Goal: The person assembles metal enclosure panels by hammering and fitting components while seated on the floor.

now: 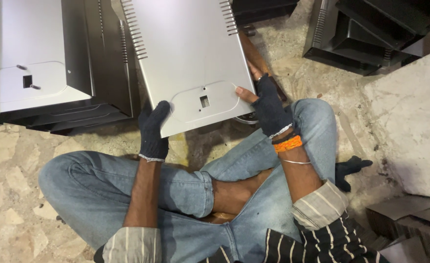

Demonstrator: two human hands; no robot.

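Note:
A grey sheet-metal panel [188, 53] with vent slots along both sides and an oval embossed patch with a small square hole lies tilted in front of me. My left hand [153, 130], in a dark knit glove, grips its near left corner. My right hand [268, 104], in a dark fingerless glove, holds the panel's near right edge, bare fingertips on the metal. An orange thread band and a thin bangle circle my right wrist. I sit cross-legged in blue jeans on the floor.
A stack of similar grey panels [34, 63] stands at the left. Dark metal housings [366, 34] sit at the upper right. A loose dark glove [349, 170] lies by my right knee. A concrete slab [415, 122] and dark blocks [410, 219] are at the right.

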